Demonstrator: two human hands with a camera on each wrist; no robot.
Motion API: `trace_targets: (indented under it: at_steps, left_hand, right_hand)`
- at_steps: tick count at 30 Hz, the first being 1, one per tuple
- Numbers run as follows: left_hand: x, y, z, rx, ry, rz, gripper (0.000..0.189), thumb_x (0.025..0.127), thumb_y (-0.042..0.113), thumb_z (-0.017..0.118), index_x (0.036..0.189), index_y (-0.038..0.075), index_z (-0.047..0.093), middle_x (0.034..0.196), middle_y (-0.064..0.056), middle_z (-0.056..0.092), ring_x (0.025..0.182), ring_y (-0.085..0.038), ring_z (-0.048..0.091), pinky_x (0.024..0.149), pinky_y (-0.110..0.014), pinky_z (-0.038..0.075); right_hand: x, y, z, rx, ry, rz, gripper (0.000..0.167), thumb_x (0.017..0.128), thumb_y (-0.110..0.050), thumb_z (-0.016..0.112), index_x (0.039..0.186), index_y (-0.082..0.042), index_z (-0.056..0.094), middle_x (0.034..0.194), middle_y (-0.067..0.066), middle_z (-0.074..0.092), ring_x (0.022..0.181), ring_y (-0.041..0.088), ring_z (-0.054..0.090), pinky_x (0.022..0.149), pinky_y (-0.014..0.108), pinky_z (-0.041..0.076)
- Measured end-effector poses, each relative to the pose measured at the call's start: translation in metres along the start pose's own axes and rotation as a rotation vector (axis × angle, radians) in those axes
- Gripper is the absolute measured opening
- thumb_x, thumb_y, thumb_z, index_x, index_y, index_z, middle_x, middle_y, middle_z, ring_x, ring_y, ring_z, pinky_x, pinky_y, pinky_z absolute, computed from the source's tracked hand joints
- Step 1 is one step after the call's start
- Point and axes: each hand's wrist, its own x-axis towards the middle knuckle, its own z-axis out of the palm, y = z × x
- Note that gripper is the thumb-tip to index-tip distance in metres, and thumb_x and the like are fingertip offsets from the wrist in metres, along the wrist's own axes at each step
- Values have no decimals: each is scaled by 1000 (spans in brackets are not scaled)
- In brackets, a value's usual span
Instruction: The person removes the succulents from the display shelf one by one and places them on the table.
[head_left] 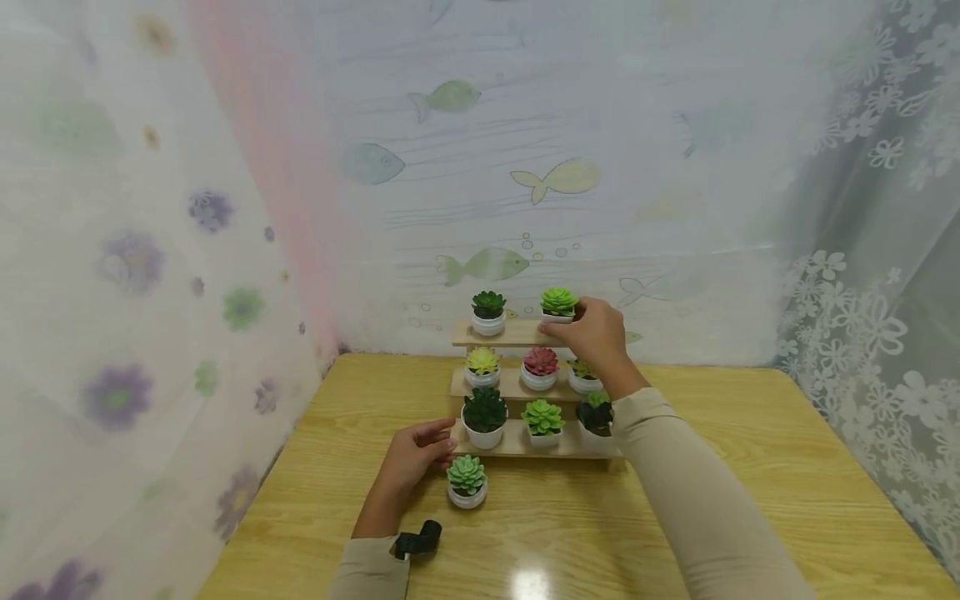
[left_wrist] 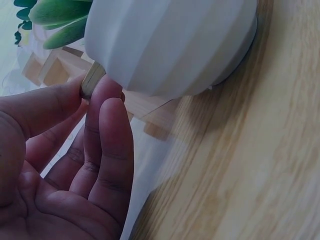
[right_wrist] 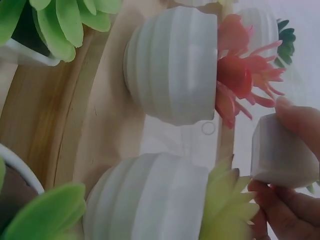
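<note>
My right hand (head_left: 596, 333) holds a bright green potted succulent (head_left: 558, 302) by its small square white pot (right_wrist: 280, 150), at the right part of the top tier. This tier belongs to a three-step wooden plant stand (head_left: 517, 335). At the lower left, my left hand (head_left: 408, 458) pinches the end of the bottom board (left_wrist: 93, 79) between thumb and finger. Just in front of that hand, a pale green succulent (head_left: 467, 477) in a ribbed white pot (left_wrist: 170, 47) stands on the table.
A dark green succulent (head_left: 489, 308) is on the top tier's left. Yellow (head_left: 482, 362) and red (head_left: 541, 363) ones share the middle tier with another partly behind my right hand. Three more pots line the bottom tier. Patterned curtains (head_left: 360, 275) surround the wooden table (head_left: 322, 475).
</note>
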Motion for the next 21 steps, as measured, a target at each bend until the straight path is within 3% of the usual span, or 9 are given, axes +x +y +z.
trace_targets:
  at_steps: [13,21]
  left_hand:
    - [1,0,0,-8,-18,20,43,95,5,74,137,4,67,118,-18,71,80,-19,75,72,-33,64]
    - [0,1,0,1,-22,18,45,94,7,75,138,5,67,119,-19,71,80,-18,75,71,-33,64]
  right_hand:
    - [-7,0,-5,-17,20,-83,50,80,-59,84,95,-14,70,99,8,72,92,30,63,77,47,54]
    - [-13,0,-8,-70,18,-65,62,78,-68,80,111,-16,73,116,8,72,96,32,66,75,47,55]
